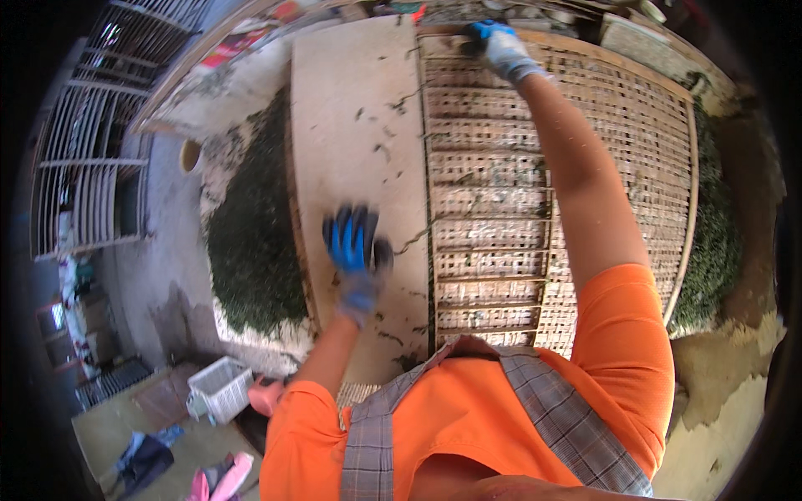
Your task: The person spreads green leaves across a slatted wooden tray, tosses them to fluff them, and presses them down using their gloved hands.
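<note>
My left hand (pixel 356 250), in a blue and black work glove, is over a long pale board (pixel 357 125). Its fingers are apart and hold nothing; whether the palm touches the board cannot be told. My right hand (pixel 499 49), in a similar glove, reaches to the far wooden edge of a woven bamboo panel (pixel 614 144). It is blurred, and its grip on that edge is unclear. Cross slats (pixel 489 250) run over the panel's left part. Dark green leafy bits (pixel 379 150) lie scattered on the board.
A dark green heap of leafy material (pixel 257 232) lies left of the board, with more leaf material (pixel 708 250) beyond the panel's right rim. A white plastic basket (pixel 222 388) stands lower left, near clothing (pixel 147 457). A slatted rack (pixel 94 163) stands farther left.
</note>
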{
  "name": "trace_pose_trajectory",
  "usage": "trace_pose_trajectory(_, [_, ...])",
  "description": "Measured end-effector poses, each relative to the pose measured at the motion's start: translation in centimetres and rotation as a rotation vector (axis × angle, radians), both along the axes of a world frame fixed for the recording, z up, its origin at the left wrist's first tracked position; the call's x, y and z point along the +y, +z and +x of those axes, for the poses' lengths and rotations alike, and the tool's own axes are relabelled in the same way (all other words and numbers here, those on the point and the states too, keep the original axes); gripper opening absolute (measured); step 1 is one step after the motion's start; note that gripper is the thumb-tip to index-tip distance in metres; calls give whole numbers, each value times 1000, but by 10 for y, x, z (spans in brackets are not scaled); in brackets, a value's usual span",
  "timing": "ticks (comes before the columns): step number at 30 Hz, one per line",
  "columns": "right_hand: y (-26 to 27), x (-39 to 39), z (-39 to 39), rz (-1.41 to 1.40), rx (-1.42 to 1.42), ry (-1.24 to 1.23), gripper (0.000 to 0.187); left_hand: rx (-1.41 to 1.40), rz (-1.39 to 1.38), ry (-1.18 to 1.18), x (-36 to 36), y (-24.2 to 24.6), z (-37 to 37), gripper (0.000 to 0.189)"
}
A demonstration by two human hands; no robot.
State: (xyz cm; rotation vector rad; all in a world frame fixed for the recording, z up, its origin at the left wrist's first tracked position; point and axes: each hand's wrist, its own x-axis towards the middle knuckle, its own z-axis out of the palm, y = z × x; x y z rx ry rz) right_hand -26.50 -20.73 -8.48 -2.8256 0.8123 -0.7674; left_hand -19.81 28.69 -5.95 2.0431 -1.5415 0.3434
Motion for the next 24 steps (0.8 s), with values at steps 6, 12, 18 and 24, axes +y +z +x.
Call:
trace_pose_trajectory(6, [59, 67, 11, -78, 440, -233, 44, 4, 227, 289, 116, -55, -46, 52])
trace_pose_trajectory(12, [99, 296, -46, 379, 69, 684, 48, 86, 239, 287, 126, -61, -45, 63])
trace_pose_trajectory(18, [17, 363, -59, 834, 139, 175, 10, 172, 79, 193, 130, -49, -38, 57])
trace_pose_trajectory(24, [36, 497, 53, 1402, -193, 383, 22, 451, -75, -201, 172, -57, -13, 45])
